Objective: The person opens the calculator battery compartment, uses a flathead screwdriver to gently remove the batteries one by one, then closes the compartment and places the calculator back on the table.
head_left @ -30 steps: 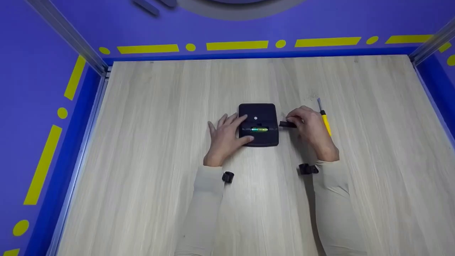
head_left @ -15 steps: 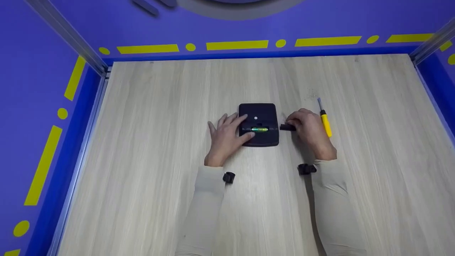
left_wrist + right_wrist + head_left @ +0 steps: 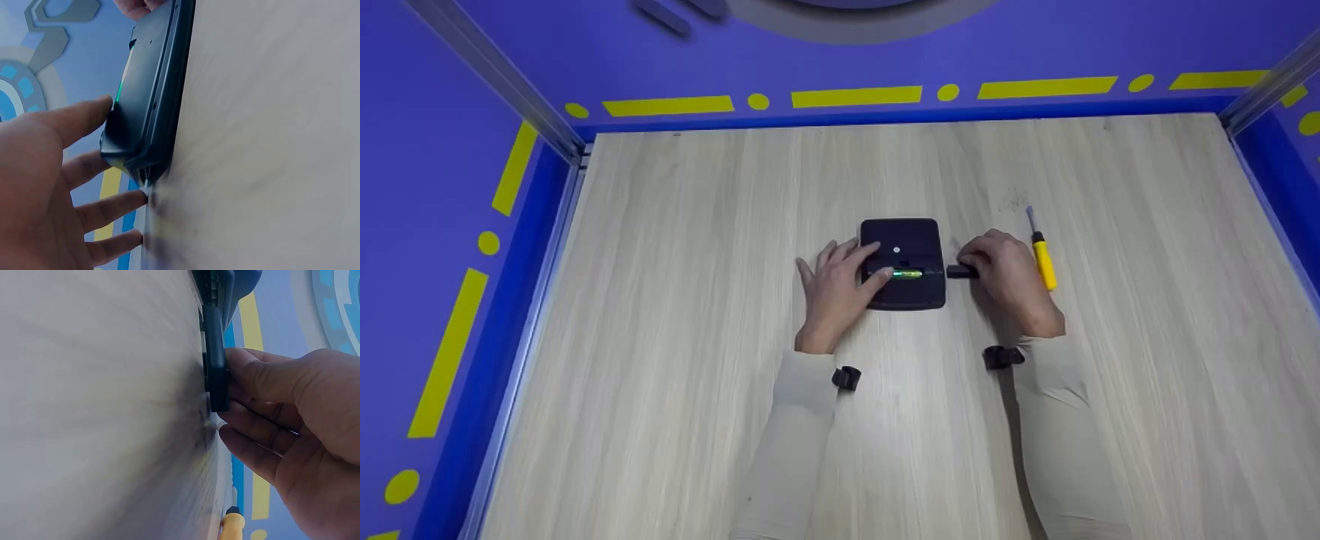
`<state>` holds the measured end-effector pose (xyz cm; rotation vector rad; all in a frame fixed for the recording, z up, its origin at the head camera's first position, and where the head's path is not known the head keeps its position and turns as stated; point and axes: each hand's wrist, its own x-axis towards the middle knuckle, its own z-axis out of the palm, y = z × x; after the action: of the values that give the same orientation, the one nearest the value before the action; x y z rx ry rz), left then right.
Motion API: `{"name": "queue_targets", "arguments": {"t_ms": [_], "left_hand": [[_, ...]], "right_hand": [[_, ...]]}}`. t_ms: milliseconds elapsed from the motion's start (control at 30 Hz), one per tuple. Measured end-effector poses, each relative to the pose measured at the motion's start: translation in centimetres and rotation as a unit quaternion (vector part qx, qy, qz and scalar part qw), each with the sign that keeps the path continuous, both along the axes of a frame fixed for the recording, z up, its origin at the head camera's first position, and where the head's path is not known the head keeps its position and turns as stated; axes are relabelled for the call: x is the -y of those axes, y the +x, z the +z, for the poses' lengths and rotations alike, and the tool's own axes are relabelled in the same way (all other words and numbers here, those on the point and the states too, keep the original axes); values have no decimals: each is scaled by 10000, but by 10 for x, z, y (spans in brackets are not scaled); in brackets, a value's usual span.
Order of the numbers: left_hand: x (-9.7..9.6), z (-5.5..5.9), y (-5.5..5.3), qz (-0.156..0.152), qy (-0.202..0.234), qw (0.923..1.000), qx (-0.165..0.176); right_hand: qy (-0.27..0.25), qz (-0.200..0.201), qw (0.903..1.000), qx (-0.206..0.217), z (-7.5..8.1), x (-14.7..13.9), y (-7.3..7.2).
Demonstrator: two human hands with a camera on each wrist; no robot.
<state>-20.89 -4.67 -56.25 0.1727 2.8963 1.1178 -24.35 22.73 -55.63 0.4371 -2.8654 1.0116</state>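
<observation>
A black calculator lies back side up on the table, its battery slot uncovered. A green battery sits in that slot. My left hand rests on the calculator's left side with fingers spread, the thumb by the battery's left end. In the left wrist view the thumb touches the calculator's back while the lower fingers reach down to the table. My right hand pinches a small black battery cover just right of the calculator. The right wrist view shows the cover on edge between thumb and fingers.
A yellow-handled screwdriver lies right of the right hand, tip toward the back. Small dark specks are on the wooden table near its tip. Blue walls border the table at the back and sides.
My right hand has shifted slightly toward me and left, bringing the battery cover level with the battery slot. The left thumb has slid up to the battery's left end.
</observation>
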Motion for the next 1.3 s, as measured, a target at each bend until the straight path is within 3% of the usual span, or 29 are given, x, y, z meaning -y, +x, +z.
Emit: {"name": "queue_targets", "arguments": {"t_ms": [300, 667, 1033, 1300], "left_hand": [[-4, -1, 1, 223, -12, 9997, -118], [-4, -1, 1, 261, 9, 9995, -156], [-4, -2, 0, 273, 71, 9994, -215], [-4, -4, 0, 294, 78, 9992, -259]], "right_hand": [[-5, -39, 10000, 86, -1, 1, 0], [-142, -201, 9996, 171, 5, -3, 0], [-190, -315, 9990, -242, 12, -10, 3], [-296, -814, 9954, -405, 19, -20, 5]]}}
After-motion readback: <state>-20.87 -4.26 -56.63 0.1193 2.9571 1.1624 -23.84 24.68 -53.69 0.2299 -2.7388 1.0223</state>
